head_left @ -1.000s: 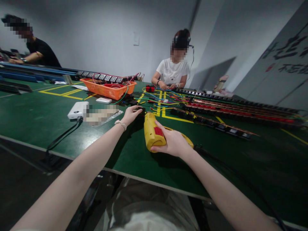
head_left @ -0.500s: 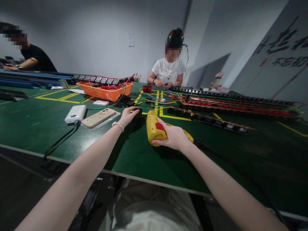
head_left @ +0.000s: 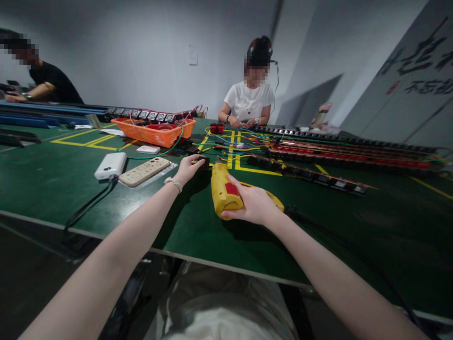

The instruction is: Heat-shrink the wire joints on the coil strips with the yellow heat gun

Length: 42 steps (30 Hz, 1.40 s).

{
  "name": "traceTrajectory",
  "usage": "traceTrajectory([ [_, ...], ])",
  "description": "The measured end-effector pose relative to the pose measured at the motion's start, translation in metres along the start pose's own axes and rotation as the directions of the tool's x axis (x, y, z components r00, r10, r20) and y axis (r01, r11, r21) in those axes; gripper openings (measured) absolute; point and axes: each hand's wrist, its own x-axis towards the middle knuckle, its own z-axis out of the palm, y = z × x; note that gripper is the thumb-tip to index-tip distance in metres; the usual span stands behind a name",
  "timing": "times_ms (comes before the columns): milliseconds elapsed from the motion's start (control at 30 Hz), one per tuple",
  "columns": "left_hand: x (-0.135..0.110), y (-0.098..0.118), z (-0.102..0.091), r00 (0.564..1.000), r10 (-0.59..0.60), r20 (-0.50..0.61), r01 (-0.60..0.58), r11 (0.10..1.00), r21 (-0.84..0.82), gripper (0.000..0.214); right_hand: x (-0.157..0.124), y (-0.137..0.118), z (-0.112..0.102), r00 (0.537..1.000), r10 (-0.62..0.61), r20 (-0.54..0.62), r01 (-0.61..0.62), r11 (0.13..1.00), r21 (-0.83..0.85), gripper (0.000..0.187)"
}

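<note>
My right hand (head_left: 253,205) is wrapped round a yellow electric screwdriver (head_left: 222,191) with a red patch, its nose pointing away from me over the green table (head_left: 53,179). My left hand (head_left: 189,169) is closed on a small black part (head_left: 204,163) just ahead of the tool's nose, with a bead bracelet on the wrist. Coloured wires (head_left: 226,146) lie right behind the part.
A white power bank (head_left: 110,165) and a beige remote (head_left: 144,171) lie to the left, an orange basket (head_left: 155,132) behind them. Long black and red socket strips (head_left: 347,158) run along the right. One person sits opposite, another at far left. A black cable (head_left: 88,205) trails off the near edge.
Both hands keep their grips. The screwdriver has shifted slightly left towards the black part; the view has barely moved.
</note>
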Motion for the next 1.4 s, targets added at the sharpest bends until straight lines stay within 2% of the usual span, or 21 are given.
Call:
traceTrajectory([
  [333,-0.002,0.005,-0.001,1.0,0.008,0.007,-0.008,1.0,0.011,0.043,-0.003,-0.009,-0.004,0.999,-0.042,0.003,0.042,0.997,0.06,0.101],
  [567,-0.002,0.002,-0.002,1.0,0.009,-0.008,-0.009,1.0,0.008,0.043,0.0,-0.009,-0.002,1.0,0.001,0.015,-0.001,1.0,0.031,0.101],
  [800,-0.001,-0.003,-0.004,0.999,0.013,-0.035,-0.013,1.0,-0.008,0.043,0.007,0.005,0.001,0.997,0.077,0.009,-0.077,0.996,-0.032,0.1],
  [1133,-0.002,0.004,-0.004,0.997,-0.002,-0.072,0.004,1.0,0.03,0.036,0.012,0.026,0.002,0.983,0.182,0.006,-0.18,0.979,-0.09,0.095],
  [1400,-0.002,0.004,-0.003,0.998,-0.016,-0.058,0.018,0.999,0.029,0.034,0.011,0.028,0.004,0.983,0.184,-0.003,-0.184,0.978,-0.095,0.095],
])
